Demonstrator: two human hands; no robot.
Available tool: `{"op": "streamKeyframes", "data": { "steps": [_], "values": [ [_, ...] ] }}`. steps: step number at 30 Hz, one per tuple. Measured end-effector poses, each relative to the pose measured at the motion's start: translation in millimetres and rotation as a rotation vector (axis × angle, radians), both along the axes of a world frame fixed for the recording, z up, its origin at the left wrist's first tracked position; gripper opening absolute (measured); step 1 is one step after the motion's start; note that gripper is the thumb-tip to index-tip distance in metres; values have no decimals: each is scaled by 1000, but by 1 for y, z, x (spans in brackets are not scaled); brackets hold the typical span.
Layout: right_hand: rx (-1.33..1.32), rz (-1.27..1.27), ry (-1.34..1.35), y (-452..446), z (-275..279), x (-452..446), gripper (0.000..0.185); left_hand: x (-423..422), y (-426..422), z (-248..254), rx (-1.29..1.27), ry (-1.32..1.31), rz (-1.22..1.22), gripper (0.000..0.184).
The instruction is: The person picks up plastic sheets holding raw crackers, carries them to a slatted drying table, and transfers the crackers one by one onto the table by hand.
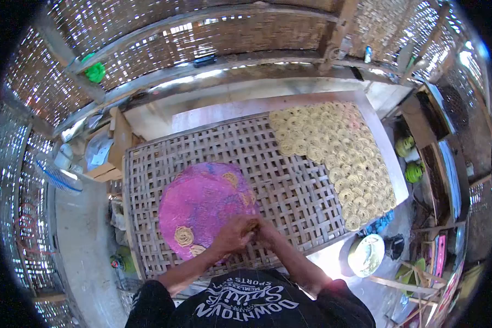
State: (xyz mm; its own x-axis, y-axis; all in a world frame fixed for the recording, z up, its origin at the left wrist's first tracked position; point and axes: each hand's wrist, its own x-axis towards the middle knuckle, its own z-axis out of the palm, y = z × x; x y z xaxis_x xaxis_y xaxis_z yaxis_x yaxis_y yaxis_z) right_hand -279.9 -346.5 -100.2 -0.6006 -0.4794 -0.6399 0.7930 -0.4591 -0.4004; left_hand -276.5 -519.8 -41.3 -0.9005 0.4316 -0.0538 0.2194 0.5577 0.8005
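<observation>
My left hand [236, 234] and my right hand [264, 232] meet over the lower right edge of a round pink sheet [202, 199]. Both sets of fingers are closed and pressed together; whatever lies between them is hidden. Under the hands, the pink sheet rests on a woven bamboo rack [290, 197]. A pale yellow coil of thin strands [184, 236] lies on the sheet's lower left part, and a few more sit along its right and bottom edges. Many similar flat coils [333, 136] cover the rack's right side in close rows.
A cardboard box [115, 147] stands beyond the rack's left end. Near the right front corner is a pale round bucket [366, 256], with a dark container [394, 246] beside it. Wooden shelving [440, 169] stands at the right. Woven walls [224, 38] enclose the space.
</observation>
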Motion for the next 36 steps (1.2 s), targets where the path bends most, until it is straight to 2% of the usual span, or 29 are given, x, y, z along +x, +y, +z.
{"op": "streamKeyframes", "data": {
  "steps": [1, 2, 3, 4, 6, 8, 11, 12, 15, 16, 18, 20, 21, 22, 23, 25, 27, 29, 31, 32, 33, 34, 35, 36],
  "values": [
    [332, 76, 272, 19, -1, -12, 33, -4, 14, -3, 30, 128, -46, 54],
    [529, 34, 348, 39, -5, -29, 30, -8, 24, -5, 62, 256, -87, 56],
    [742, 0, 403, 59, -10, -46, 28, -8, 28, -7, -18, 229, -68, 58],
    [806, -156, 273, 78, -24, -69, 28, -6, 22, -11, -99, 205, -42, 59],
    [942, -190, 556, 127, -29, -107, 29, 8, -1, -30, -287, 240, -6, 61],
    [1260, -17, 795, 171, -41, -154, 29, 38, -27, -39, -448, 274, 4, 57],
    [1270, 117, 620, 189, -19, -193, 30, 86, -40, -40, -548, 293, 41, 49],
    [1441, 130, 804, 194, -20, -199, 31, 98, -39, -43, -576, 311, 60, 48],
    [1676, 110, 970, 203, -37, -216, 35, 116, -33, -47, -572, 304, 142, 38],
    [1672, 230, 977, 208, -43, -222, 38, 118, -30, -47, -556, 299, 199, 34],
    [1707, 100, 1034, 207, -27, -214, 40, 120, -18, -48, -516, 289, 322, 25],
    [1811, 28, 1089, 201, -1, -198, 46, 121, -22, -57, -554, 213, 281, 20],
    [1769, -7, 1118, 195, 4, -188, 44, 122, -23, -51, -576, 167, 266, 18],
    [1723, -42, 1146, 188, 6, -177, 42, 123, -22, -45, -583, 226, 313, 22],
    [1673, -79, 1172, 180, 5, -166, 41, 121, -18, -34, -505, 129, 364, 24],
    [1404, 346, 968, 161, -2, -134, 37, 118, -7, -14, -337, -51, 462, 26],
    [1006, 449, 983, 133, -59, -89, 33, 106, 19, 1, -316, -28, 576, 27],
    [385, 736, 534, 112, -30, -52, 31, 87, 48, 23, -184, -77, 613, 28],
    [184, 603, 224, 91, 16, -38, 30, 62, 85, 23, -125, -193, 592, 33],
    [88, 524, 71, 91, 27, -36, 29, 50, 102, 23, -114, -15, 453, 37],
    [102, 463, 138, 97, -2, -43, 28, 38, 117, 23, -96, 162, 312, 40],
    [117, 400, 208, 106, -54, -58, 28, 24, 127, 17, -66, 219, 278, 43],
    [133, 338, 280, 118, -84, -68, 28, 7, 134, 4, -35, 279, 246, 46],
    [299, 263, 365, 128, -63, -83, 27, -9, 140, -5, -5, 338, 218, 48]
  ]
}}
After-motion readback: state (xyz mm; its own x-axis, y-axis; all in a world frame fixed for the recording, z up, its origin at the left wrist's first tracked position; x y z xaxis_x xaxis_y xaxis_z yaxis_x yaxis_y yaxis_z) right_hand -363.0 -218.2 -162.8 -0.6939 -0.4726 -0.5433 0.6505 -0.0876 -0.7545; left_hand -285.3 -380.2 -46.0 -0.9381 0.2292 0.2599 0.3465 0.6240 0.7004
